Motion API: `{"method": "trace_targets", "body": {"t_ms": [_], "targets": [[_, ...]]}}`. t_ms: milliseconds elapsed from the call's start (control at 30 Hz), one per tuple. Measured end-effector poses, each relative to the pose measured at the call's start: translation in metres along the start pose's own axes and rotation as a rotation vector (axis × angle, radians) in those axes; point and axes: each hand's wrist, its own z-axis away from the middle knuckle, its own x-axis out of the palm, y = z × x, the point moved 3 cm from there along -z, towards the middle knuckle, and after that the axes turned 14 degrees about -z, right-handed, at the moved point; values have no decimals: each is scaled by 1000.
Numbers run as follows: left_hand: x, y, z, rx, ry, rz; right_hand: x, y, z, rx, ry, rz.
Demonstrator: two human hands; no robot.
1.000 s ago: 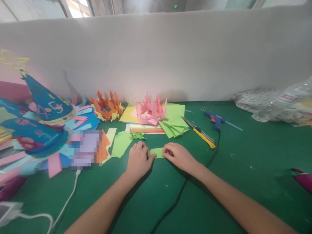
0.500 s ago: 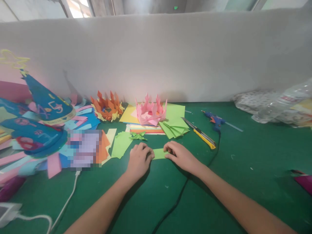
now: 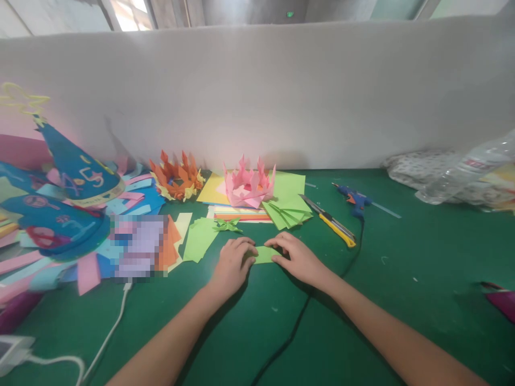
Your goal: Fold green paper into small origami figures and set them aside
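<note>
A small light green paper strip (image 3: pixel 263 255) lies flat on the green table between my two hands. My left hand (image 3: pixel 233 260) grips its left end, thumb and fingers bent round the edge. At the other end, my right hand (image 3: pixel 295 254) pinches the paper with thumb below and fingers above. Just beyond my left hand sits a folded green paper piece (image 3: pixel 228 224), beside a fan of green paper sheets (image 3: pixel 199 239). Further back stands a pink paper crown (image 3: pixel 250 185), with more green sheets (image 3: pixel 286 213) at its right.
A yellow utility knife (image 3: pixel 330 222) with its blade out and a blue glue gun (image 3: pixel 354 199) lie to the right. The gun's black cord (image 3: pixel 295 327) runs under my right forearm. An orange crown (image 3: pixel 177 179), blue paper hats (image 3: pixel 80 166) and a plastic bottle (image 3: pixel 462 169) stand around.
My left hand has shifted slightly right along the strip, and the fingers of my right hand have reached a little further left and straightened. The other things have stayed put.
</note>
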Motion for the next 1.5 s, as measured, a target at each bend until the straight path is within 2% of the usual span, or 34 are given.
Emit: {"method": "trace_targets", "body": {"t_ms": [267,467,700,933,1267,1500], "targets": [[2,0,0,71,40,61,3,-2,0,1,30,9],[1,2,0,59,-4,95,8,-5,0,-66,86,99],[1,3,1,64,-21,98,10,-8,4,-195,77,230],[-1,3,2,63,-12,84,12,-6,4,-225,49,365],[-3,4,3,31,-14,83,15,-6,13,-343,-26,639],[0,4,4,72,-15,60,16,-11,17,-442,7,737]]}}
